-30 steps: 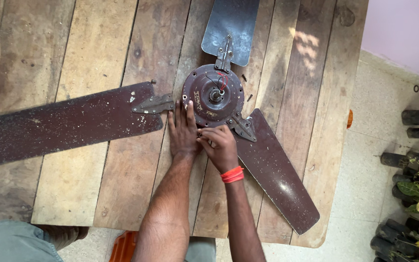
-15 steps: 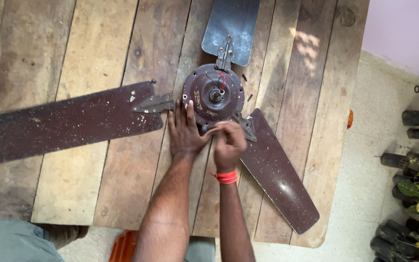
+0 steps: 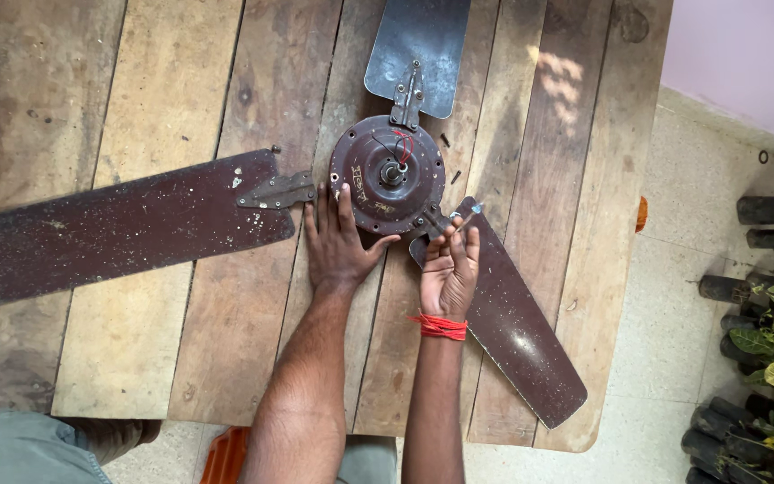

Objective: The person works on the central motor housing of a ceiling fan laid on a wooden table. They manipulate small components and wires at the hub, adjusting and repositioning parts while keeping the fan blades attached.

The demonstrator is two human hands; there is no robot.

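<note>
**Right hand turns palm up beside the fan motor**

Head view: a ceiling fan lies dismantled on a plank table (image 3: 136, 99), and its round motor (image 3: 389, 175) is the landmark here. The left hand (image 3: 340, 246) lies flat and open on the table, fingers spread, fingertips touching the motor's lower left edge. The right hand (image 3: 450, 269), with a red thread (image 3: 441, 326) on its wrist, sits just below and right of the motor, over the near end of the lower right blade (image 3: 512, 332).

A second ago both hands were pressed together at the motor's lower rim, and half a second ago the right hand was curled into a fist there. Now it has drawn away from the motor and turned palm up, fingers loosely bent. My reading is that a small part came free of the rim and was lifted off, while the left hand has stayed put to steady the motor.

Something small and pale shows at the right fingertips, but it is too tiny to name, so whether the hand grips anything I cannot tell. The left blade (image 3: 118, 224), left of the motor, runs out of frame, and the top blade (image 3: 418, 45) above it is cut off too. Two small dark bits lie right of the motor, too small to identify.
</note>
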